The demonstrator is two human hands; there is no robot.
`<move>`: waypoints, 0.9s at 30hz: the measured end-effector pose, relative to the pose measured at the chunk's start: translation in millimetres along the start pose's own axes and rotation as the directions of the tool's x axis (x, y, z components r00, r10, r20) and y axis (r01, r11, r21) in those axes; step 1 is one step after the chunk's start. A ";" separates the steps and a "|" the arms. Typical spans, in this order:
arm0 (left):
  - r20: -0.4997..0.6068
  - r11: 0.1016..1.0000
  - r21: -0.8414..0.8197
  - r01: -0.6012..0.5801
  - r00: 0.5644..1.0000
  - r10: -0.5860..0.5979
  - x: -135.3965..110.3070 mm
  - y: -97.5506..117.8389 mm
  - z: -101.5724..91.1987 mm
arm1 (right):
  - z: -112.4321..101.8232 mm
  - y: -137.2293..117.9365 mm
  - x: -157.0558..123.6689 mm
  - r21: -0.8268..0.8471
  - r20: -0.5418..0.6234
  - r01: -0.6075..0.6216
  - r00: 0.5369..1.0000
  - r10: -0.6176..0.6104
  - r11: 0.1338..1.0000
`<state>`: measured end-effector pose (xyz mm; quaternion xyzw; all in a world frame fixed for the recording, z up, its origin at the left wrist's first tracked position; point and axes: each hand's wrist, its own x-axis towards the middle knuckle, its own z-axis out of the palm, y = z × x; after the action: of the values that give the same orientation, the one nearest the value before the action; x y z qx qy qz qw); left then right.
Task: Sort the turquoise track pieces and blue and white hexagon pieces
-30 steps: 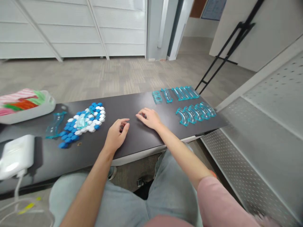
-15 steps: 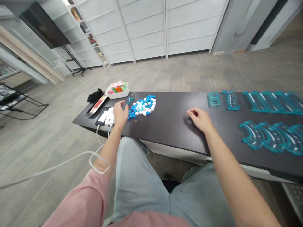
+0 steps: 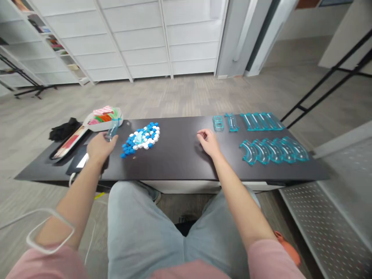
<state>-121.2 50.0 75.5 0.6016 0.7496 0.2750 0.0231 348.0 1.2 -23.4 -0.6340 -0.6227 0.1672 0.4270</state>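
Note:
My left hand (image 3: 100,147) is at the left part of the dark table, with its fingers round a clear teal plastic piece (image 3: 112,130). This piece stands up from the fingertips, in front of a white container (image 3: 119,121). Right of that hand lies a pile of blue and white caps (image 3: 149,131), with a clear teal piece (image 3: 140,137) on top. My right hand (image 3: 209,142) is over the middle of the table, its fingers loosely curled in and no object visible in them. Beyond it sits a small clear teal block (image 3: 217,123).
On the right lie a teal piece (image 3: 231,122), a row of straight teal pieces (image 3: 261,121) and a row of curved ones (image 3: 274,151). A long tray (image 3: 69,143), black cloth (image 3: 64,130) and dark flat device (image 3: 77,161) occupy the left. A white cable (image 3: 50,211) crosses my left arm.
The view has swung right, so the table's right end now shows. The teal piece in my left hand has tilted more upright. My right hand remains over the middle, still curled.

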 end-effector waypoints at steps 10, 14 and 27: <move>0.119 0.798 -0.575 -0.178 0.948 0.296 -144.8 105.5 76.9 | -30.7 26.2 42.9 -0.561 -0.057 -0.078 0.997 0.055 0.824; 0.183 0.744 -0.656 -0.127 0.930 0.320 -164.3 128.7 102.5 | -29.8 44.3 65.7 -0.552 -0.024 -0.147 0.987 0.160 0.821; 0.039 0.645 -0.719 -0.259 0.911 0.410 -80.7 244.9 124.4 | -0.8 12.3 55.5 -0.300 -0.089 -0.021 0.996 -0.006 0.954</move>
<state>164.3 54.6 53.9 0.7000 0.4579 0.4758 0.2717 366.0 54.5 -14.5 -0.7007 -0.6188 0.0437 0.3524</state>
